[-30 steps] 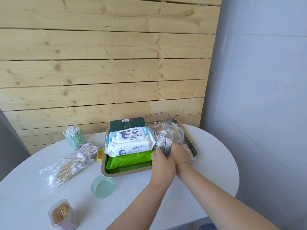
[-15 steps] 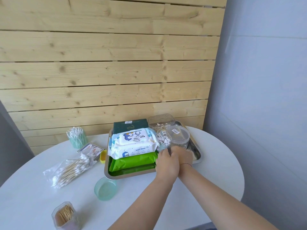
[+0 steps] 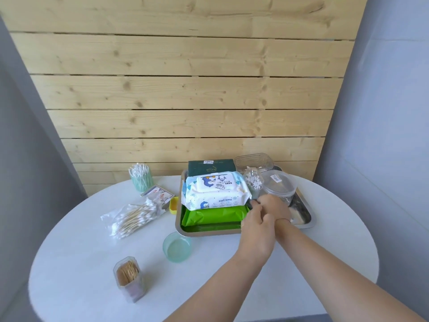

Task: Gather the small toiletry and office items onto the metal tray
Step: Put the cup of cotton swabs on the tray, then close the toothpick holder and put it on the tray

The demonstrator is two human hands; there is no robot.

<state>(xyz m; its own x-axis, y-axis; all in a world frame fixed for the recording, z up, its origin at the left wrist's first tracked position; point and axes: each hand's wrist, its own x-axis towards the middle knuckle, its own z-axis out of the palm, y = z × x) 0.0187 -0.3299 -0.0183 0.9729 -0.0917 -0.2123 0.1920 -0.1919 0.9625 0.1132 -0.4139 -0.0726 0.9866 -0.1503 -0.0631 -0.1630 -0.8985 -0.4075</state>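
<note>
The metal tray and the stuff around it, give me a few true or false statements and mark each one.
1. The baby wipes pack lies on the metal tray. True.
2. The toothpick container stands on the tray. False: it stands on the table, near the front left.
3. The bag of cotton swabs lies on the table left of the tray. True.
4. The teal lid rests on the wipes. False: it lies on the table before the tray.
5. The left hand and right hand are over the tray. True.

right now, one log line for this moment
stage: placing swab jar on metal tray | left hand + right hand: at jar base, grip hidden | off tray: toothpick box
</note>
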